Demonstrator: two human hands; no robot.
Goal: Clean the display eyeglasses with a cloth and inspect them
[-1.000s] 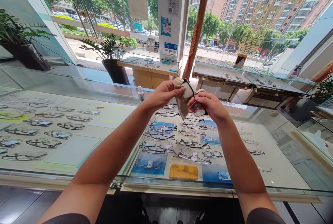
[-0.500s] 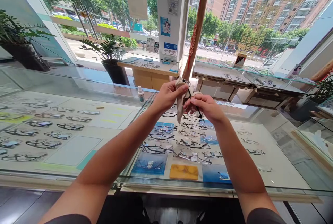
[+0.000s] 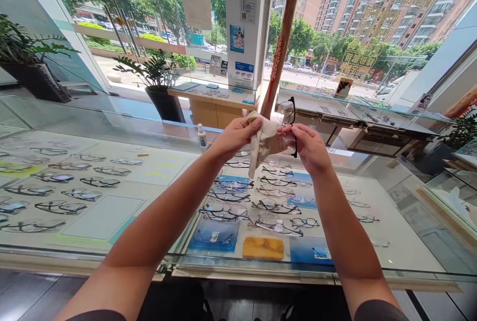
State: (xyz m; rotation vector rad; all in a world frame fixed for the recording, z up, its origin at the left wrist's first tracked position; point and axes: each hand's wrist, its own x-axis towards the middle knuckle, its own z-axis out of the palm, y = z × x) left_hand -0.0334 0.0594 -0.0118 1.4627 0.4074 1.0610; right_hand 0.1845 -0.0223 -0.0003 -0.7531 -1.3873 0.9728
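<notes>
Both my hands are raised over a glass display counter [image 3: 112,132]. My left hand [image 3: 235,137] pinches a beige cleaning cloth [image 3: 262,143] that hangs down between the hands. My right hand [image 3: 309,148] grips a pair of black-framed glasses [image 3: 288,112], turned upright so one lens stands above my fingers. The cloth's right edge touches the glasses at my right fingertips. Under the glass below lie rows of spectacles [image 3: 257,201] on blue and white mats.
A small spray bottle [image 3: 201,135] stands on the counter left of my hands. A tall wooden club-shaped ornament [image 3: 280,47] leans behind them. Potted plants [image 3: 160,82] stand at the back left, more glass showcases [image 3: 357,107] at the right, a yellow pad [image 3: 263,247] in the case.
The glasses have been turned up out of the cloth, so a lens now stands clear above my right hand. The cloth has been pulled left and hangs loose from my left hand.
</notes>
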